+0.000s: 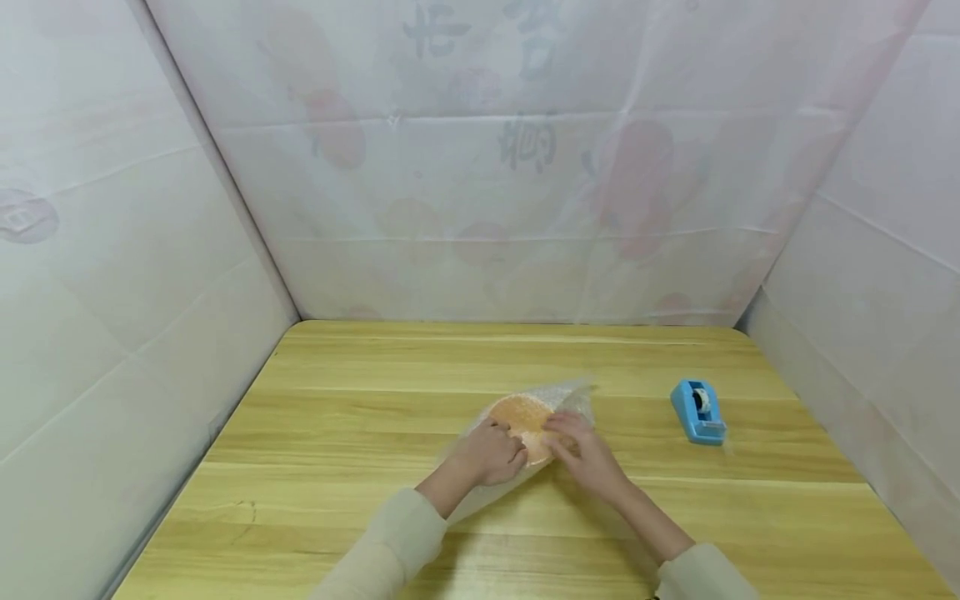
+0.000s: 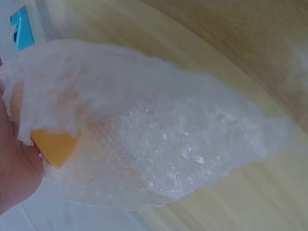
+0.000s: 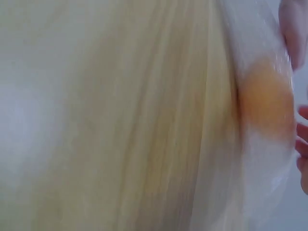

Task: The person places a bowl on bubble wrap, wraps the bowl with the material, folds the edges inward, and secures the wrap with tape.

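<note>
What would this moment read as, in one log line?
left hand: touching bubble wrap | right hand: touching bubble wrap | orange item: partly wrapped | blue tape dispenser: on table, right of hands

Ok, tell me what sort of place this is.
Likely a makeshift work booth: pale printed sheeting walls off the left, right and far sides of a wooden table, where bubble wrap is being handled.

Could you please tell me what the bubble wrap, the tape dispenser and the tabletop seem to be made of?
Bubble wrap: glossy, translucent plastic film, judging by its small glinting bubbles.
Tape dispenser: probably hard plastic, given its even blue, moulded-looking body.
Tabletop: wood or wood-look laminate, with streaky grain and slight sheen.
</note>
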`<state>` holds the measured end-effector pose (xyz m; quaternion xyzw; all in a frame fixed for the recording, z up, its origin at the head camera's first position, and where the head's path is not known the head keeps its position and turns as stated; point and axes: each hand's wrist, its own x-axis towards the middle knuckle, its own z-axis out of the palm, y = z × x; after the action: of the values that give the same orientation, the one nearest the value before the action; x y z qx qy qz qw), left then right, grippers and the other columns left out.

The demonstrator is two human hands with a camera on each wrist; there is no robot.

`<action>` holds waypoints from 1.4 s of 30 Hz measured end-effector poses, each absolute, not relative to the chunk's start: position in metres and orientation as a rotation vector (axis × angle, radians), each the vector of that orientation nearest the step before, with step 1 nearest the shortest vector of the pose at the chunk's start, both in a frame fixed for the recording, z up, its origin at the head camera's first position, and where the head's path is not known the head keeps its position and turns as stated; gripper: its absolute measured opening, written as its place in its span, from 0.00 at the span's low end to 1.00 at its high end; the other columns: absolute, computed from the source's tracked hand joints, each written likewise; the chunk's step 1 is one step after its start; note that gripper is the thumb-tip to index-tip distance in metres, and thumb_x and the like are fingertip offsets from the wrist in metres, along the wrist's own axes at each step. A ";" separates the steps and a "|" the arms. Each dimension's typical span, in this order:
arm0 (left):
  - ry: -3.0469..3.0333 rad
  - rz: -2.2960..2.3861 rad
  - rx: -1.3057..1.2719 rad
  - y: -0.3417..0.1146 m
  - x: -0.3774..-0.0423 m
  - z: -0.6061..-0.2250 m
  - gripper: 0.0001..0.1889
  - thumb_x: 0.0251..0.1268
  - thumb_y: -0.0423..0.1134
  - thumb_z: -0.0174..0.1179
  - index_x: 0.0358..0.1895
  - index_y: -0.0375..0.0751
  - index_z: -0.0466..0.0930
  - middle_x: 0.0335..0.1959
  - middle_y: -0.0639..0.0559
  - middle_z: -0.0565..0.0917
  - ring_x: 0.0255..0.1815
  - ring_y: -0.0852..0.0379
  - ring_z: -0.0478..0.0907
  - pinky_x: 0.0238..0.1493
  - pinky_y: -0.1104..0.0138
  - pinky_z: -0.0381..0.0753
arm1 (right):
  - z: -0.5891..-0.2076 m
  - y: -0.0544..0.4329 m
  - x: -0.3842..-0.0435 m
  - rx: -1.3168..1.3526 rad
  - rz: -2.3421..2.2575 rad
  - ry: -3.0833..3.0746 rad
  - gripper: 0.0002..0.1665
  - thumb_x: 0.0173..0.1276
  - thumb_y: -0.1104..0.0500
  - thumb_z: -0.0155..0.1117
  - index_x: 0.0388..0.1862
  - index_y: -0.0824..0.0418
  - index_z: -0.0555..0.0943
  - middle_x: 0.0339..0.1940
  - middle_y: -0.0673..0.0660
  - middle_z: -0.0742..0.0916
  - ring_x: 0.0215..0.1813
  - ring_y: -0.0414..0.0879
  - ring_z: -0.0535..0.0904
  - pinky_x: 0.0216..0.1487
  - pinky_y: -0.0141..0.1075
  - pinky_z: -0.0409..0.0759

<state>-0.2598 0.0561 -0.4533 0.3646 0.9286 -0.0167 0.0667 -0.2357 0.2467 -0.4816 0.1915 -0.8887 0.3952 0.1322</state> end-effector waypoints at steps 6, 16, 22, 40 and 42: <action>2.821 -0.079 1.121 0.058 -0.261 -0.454 0.23 0.72 0.45 0.32 0.42 0.49 0.82 0.47 0.57 0.84 0.61 0.56 0.72 0.65 0.66 0.64 | -0.480 0.271 -0.259 -0.089 1.649 -2.465 0.21 0.70 0.64 0.48 0.62 0.68 0.68 0.64 0.68 0.71 0.60 0.62 0.70 0.62 0.51 0.71; 2.817 -0.027 1.111 0.059 -0.261 -0.456 0.24 0.72 0.44 0.32 0.29 0.49 0.80 0.38 0.57 0.85 0.58 0.57 0.74 0.62 0.65 0.66 | -0.482 0.297 -0.290 -0.483 2.145 -2.301 0.32 0.75 0.58 0.37 0.73 0.67 0.44 0.74 0.69 0.54 0.74 0.61 0.51 0.74 0.48 0.53; 2.822 -0.022 1.097 0.059 -0.262 -0.458 0.24 0.72 0.44 0.31 0.21 0.51 0.75 0.30 0.58 0.83 0.55 0.58 0.75 0.62 0.66 0.66 | -0.488 0.302 -0.303 -0.463 2.225 -2.247 0.32 0.76 0.58 0.34 0.74 0.67 0.42 0.75 0.68 0.50 0.75 0.60 0.49 0.75 0.46 0.51; 2.832 0.014 1.098 0.059 -0.262 -0.460 0.24 0.72 0.44 0.32 0.32 0.49 0.83 0.35 0.59 0.85 0.51 0.59 0.76 0.61 0.66 0.66 | -0.491 0.305 -0.322 -0.432 2.145 -2.357 0.31 0.71 0.67 0.39 0.71 0.69 0.49 0.75 0.67 0.50 0.73 0.62 0.52 0.71 0.47 0.60; 2.830 0.026 1.097 0.058 -0.263 -0.460 0.24 0.71 0.44 0.32 0.26 0.50 0.80 0.28 0.59 0.82 0.41 0.61 0.74 0.56 0.67 0.67 | -0.491 0.304 -0.324 -0.438 2.074 -2.372 0.29 0.70 0.68 0.41 0.69 0.71 0.52 0.72 0.68 0.58 0.70 0.60 0.59 0.68 0.45 0.66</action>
<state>-0.2626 0.0584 -0.4599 0.3608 0.9311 0.0086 0.0530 -0.3236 0.3039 -0.4915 -0.1377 -0.7455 0.6519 -0.0196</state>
